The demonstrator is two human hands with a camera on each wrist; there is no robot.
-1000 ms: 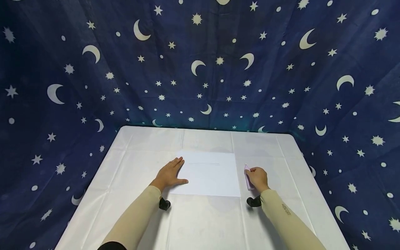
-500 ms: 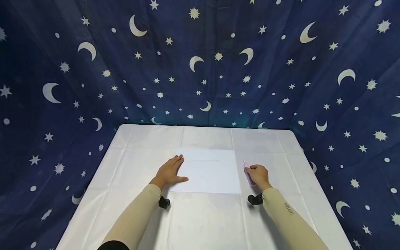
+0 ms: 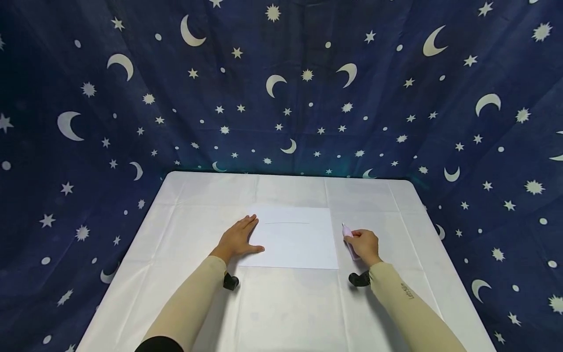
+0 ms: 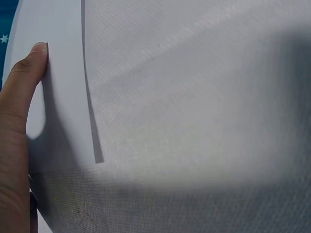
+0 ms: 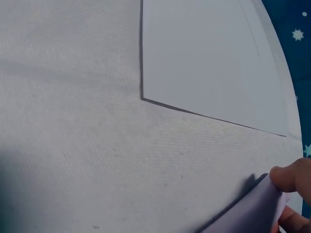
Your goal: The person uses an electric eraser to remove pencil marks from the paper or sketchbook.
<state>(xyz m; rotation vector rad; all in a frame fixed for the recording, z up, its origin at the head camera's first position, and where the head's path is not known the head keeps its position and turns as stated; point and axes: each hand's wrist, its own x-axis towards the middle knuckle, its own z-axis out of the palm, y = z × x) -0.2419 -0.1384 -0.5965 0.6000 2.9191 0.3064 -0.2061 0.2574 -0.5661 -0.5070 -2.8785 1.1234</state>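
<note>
A white sheet of paper [image 3: 294, 247] lies on the table, with a thin dark line [image 3: 287, 223] across its upper part. My left hand [image 3: 239, 238] rests flat over the sheet's left edge, fingers and thumb spread. In the left wrist view, the thumb [image 4: 24, 80] lies along the paper. To the right of the sheet, my right hand [image 3: 365, 245] pinches a pale purple tube [image 3: 346, 231] between thumb and fingers. Its narrow tip points away from me. The right wrist view shows the tube's wide purple side [image 5: 250, 213], partly cut off by the frame.
A white cloth [image 3: 286, 313] with fold creases covers the table. Dark blue curtains [image 3: 246, 83] with moons and stars hang behind and on both sides. Black wrist mounts [image 3: 359, 279] stick out inward from the sleeves.
The head view has tilted slightly, so the table and sheet appear higher. The purple tube leans a little more, its tip to the left. My left hand stays on the paper.
</note>
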